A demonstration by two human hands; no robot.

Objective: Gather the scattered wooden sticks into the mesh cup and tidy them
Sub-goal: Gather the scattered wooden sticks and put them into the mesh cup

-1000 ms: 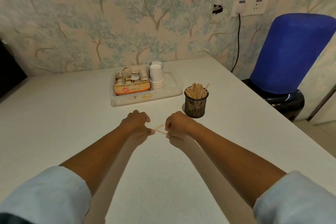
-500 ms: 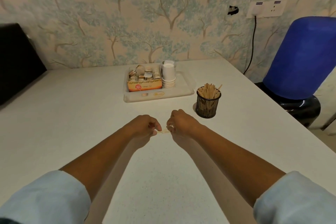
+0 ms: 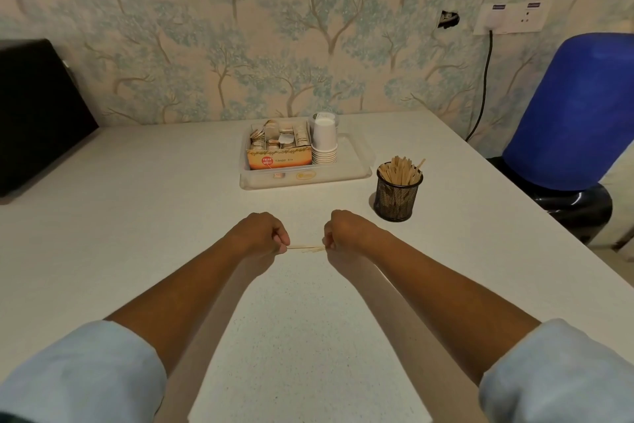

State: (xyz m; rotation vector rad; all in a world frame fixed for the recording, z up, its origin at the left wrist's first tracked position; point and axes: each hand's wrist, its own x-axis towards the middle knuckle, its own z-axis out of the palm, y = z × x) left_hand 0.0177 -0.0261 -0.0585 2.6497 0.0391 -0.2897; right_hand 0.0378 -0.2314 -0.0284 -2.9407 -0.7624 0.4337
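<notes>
A few thin wooden sticks (image 3: 306, 247) lie level just above the white table (image 3: 137, 216), stretched between my two hands. My left hand (image 3: 262, 234) pinches their left end with curled fingers. My right hand (image 3: 344, 228) pinches their right end. The black mesh cup (image 3: 398, 198) stands upright to the right of my right hand, apart from it, holding several wooden sticks (image 3: 399, 170) that poke above its rim.
A clear plastic tray (image 3: 356, 162) behind my hands holds a tea-bag box (image 3: 279, 156) and a stack of white paper cups (image 3: 325, 141). A black object (image 3: 37, 113) sits at the far left. A blue water bottle (image 3: 579, 107) stands past the table's right edge.
The crossed sticks between my hands have been brought together into one level line. My hands have spread slightly apart, and the camera view has shifted to the left.
</notes>
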